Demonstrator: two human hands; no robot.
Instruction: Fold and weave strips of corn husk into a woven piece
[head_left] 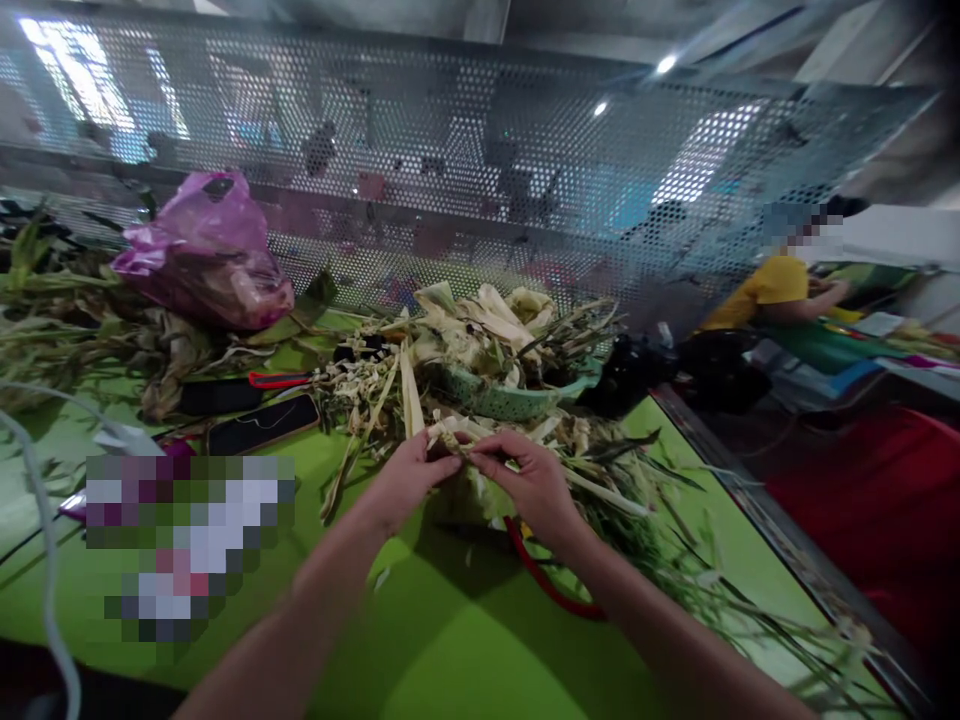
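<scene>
My left hand (412, 472) and my right hand (529, 480) meet at the middle of the green table. Their thumbs and fingertips pinch a small pale strip of dried plant, like corn husk (454, 440), between them. Below the fingers a pale green leafy piece (480, 500) shows in part. Under my right wrist curves a red loop (547, 580); the rest of it is hidden. Just beyond my hands, a pale green perforated basket (491, 398) bears a heap of dried husks (487, 335).
A pink plastic bag (210, 250) rests on dried leaves at the left. Nearer lie a phone (262, 425), a red-edged tool (277, 380) and a white cable (45, 540). A perforated metal panel (420, 150) stands behind. A person in a yellow top (780, 285) is at far right.
</scene>
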